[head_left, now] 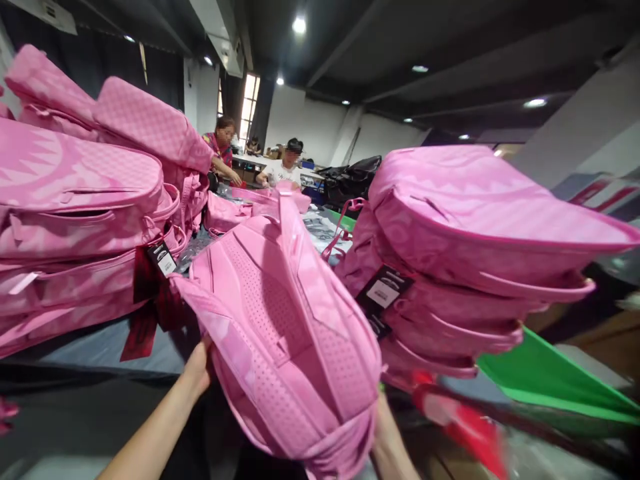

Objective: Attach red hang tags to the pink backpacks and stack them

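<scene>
On the grey-covered table, stacked pink backpacks are lying, while at the table's near edge a perforated-back pink backpack is tilting, the left hand and right hand supporting its sides, fingers hidden, closure impossible to tell.
</scene>
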